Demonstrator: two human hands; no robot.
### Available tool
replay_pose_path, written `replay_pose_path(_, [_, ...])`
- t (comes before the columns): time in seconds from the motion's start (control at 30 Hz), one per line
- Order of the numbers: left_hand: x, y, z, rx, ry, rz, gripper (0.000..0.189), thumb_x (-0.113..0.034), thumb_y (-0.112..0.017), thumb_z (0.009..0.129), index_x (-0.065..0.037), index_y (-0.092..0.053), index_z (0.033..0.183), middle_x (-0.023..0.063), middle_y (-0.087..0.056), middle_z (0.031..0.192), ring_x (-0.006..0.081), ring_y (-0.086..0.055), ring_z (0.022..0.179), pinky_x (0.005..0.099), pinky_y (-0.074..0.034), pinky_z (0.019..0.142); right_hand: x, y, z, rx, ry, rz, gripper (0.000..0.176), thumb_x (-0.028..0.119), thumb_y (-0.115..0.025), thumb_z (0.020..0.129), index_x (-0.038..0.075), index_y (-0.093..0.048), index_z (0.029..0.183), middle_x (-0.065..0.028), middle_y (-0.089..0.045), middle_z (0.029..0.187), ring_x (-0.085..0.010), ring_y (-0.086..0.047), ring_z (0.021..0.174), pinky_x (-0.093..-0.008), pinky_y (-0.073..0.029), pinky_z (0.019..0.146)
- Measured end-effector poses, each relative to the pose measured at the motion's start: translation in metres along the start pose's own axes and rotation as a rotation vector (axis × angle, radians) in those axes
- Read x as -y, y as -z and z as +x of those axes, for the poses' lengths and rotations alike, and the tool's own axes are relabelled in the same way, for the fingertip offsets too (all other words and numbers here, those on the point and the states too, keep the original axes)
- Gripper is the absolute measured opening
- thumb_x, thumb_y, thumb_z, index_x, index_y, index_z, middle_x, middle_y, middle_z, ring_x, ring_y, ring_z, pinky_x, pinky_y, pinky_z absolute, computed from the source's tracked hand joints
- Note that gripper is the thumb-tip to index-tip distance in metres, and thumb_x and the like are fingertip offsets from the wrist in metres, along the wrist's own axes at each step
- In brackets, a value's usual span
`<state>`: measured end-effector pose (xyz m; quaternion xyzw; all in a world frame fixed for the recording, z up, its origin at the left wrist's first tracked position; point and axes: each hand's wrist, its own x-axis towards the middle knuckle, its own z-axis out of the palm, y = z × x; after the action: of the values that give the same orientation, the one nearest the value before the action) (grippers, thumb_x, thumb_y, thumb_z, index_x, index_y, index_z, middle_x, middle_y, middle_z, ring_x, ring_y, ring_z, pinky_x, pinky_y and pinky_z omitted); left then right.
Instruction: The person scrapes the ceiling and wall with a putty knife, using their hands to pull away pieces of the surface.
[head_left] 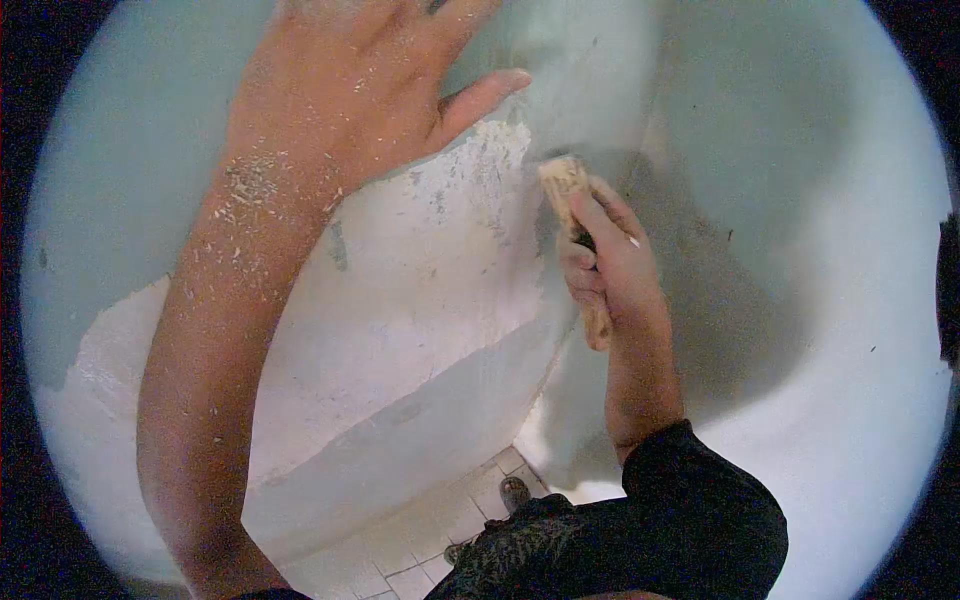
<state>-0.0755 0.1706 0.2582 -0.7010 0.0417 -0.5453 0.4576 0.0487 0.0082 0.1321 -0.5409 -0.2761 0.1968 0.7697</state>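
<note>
My right hand (615,245) is wrapped around the wooden handle of a scraper (565,178), its head against the wall close to the inner corner. Only a thin dark edge shows at the tool's top end, and it is blurred. My left hand (350,85) is spread on the wall at the upper left, thumb out, with its fingertips beyond the frame. Pale flakes cling to the left wrist and forearm. Below and between the hands, a large bare whitish patch (400,290) shows where the pale green paint (130,190) is gone, with a ragged edge.
A second pale green wall (740,150) meets the first at a corner on the right, with my arm's shadow across it. A strip of green paint (420,420) runs along the lower wall. Below lie floor tiles (400,555) and my shoe (514,492).
</note>
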Motion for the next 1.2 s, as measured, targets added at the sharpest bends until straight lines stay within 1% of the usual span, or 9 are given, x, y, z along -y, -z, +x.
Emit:
replay_pose_path(0.27, [0.001, 0.003, -0.002, -0.049, -0.049, -0.021, 0.051, -0.051, -0.053, 0.085, -0.003, -0.054, 0.103, 0.0168, -0.049, 0.117, 0.0314, -0.042, 0.116, 0.0525, -0.031, 0.1, 0.017, -0.008, 0.01, 0.044, -0.077, -0.065, 0.014, 0.031, -0.052, 0.092, 0.016, -0.052, 0.093, 0.006, -0.038, 0.052, -0.0019, -0.028, 0.036, -0.0187, -0.02, 0.031])
replay_pose_path(0.43, [-0.003, 0.008, 0.0, 0.096, -0.038, 0.061, 0.052, -0.05, -0.054, 0.084, -0.002, -0.054, 0.104, 0.0171, -0.048, 0.12, 0.0319, -0.042, 0.118, 0.0526, -0.03, 0.101, 0.012, -0.006, 0.007, 0.055, -0.115, -0.084, 0.016, 0.031, -0.052, 0.092, 0.016, -0.052, 0.098, 0.006, -0.038, 0.053, -0.0015, -0.027, 0.036, -0.0187, -0.02, 0.031])
replay_pose_path(0.53, [-0.01, -0.003, 0.002, 0.037, 0.062, 0.036, 0.052, -0.05, -0.054, 0.084, -0.002, -0.055, 0.104, 0.0168, -0.048, 0.12, 0.0317, -0.041, 0.119, 0.0518, -0.029, 0.102, 0.024, -0.003, 0.008, 0.112, -0.097, -0.113, 0.019, 0.035, -0.052, 0.092, 0.016, -0.052, 0.092, 0.0053, -0.04, 0.056, -0.0048, -0.031, 0.039, -0.0217, -0.026, 0.033])
replay_pose_path(0.67, [-0.01, -0.004, -0.003, -0.021, 0.04, 0.091, 0.053, -0.05, -0.055, 0.084, -0.002, -0.055, 0.106, 0.0168, -0.049, 0.12, 0.0314, -0.04, 0.12, 0.0514, -0.028, 0.103, 0.011, -0.004, 0.008, 0.095, -0.09, -0.055, 0.017, 0.03, -0.052, 0.092, 0.015, -0.052, 0.1, 0.0061, -0.038, 0.053, -0.0017, -0.027, 0.036, -0.0188, -0.02, 0.031])
replay_pose_path(0.73, [-0.003, 0.006, 0.001, 0.073, -0.027, 0.035, 0.054, -0.05, -0.054, 0.084, -0.001, -0.055, 0.107, 0.0169, -0.049, 0.12, 0.0312, -0.04, 0.12, 0.051, -0.028, 0.103, 0.018, -0.005, 0.011, 0.108, -0.097, -0.045, 0.017, 0.03, -0.052, 0.092, 0.015, -0.052, 0.1, 0.0061, -0.038, 0.053, -0.0017, -0.027, 0.036, -0.019, -0.02, 0.031])
replay_pose_path(0.83, [-0.01, 0.002, 0.003, 0.025, 0.064, -0.041, 0.054, -0.05, -0.054, 0.084, -0.001, -0.055, 0.107, 0.017, -0.049, 0.12, 0.0311, -0.04, 0.12, 0.0508, -0.028, 0.103, 0.024, -0.004, 0.008, 0.124, -0.047, -0.063, 0.016, 0.029, -0.052, 0.091, 0.015, -0.052, 0.098, 0.006, -0.038, 0.053, -0.0018, -0.027, 0.036, -0.0193, -0.02, 0.031])
replay_pose_path(1.03, [-0.003, 0.004, 0.0, 0.05, -0.025, 0.071, 0.054, -0.05, -0.055, 0.084, -0.001, -0.055, 0.106, 0.0165, -0.049, 0.119, 0.0314, -0.042, 0.118, 0.0504, -0.029, 0.102, 0.016, -0.004, 0.012, 0.049, -0.014, -0.109, 0.015, 0.029, -0.053, 0.091, 0.014, -0.052, 0.091, 0.0058, -0.038, 0.053, -0.0022, -0.027, 0.036, -0.0191, -0.02, 0.032])
replay_pose_path(1.1, [-0.003, -0.005, -0.002, -0.002, -0.02, 0.02, 0.054, -0.05, -0.055, 0.083, -0.001, -0.055, 0.106, 0.0166, -0.05, 0.119, 0.0315, -0.042, 0.118, 0.0502, -0.03, 0.102, 0.027, -0.002, 0.012, 0.131, -0.036, -0.085, 0.015, 0.029, -0.054, 0.091, 0.014, -0.052, 0.092, 0.0056, -0.038, 0.053, -0.0024, -0.027, 0.036, -0.0186, -0.021, 0.032])
replay_pose_path(1.2, [-0.004, -0.005, -0.003, -0.045, -0.014, -0.051, 0.054, -0.05, -0.055, 0.083, -0.001, -0.055, 0.106, 0.0166, -0.05, 0.119, 0.0316, -0.042, 0.118, 0.0497, -0.03, 0.102, 0.017, 0.004, 0.009, 0.042, -0.067, -0.109, 0.015, 0.029, -0.054, 0.09, 0.014, -0.052, 0.091, 0.0055, -0.037, 0.053, -0.0024, -0.027, 0.036, -0.0185, -0.021, 0.032])
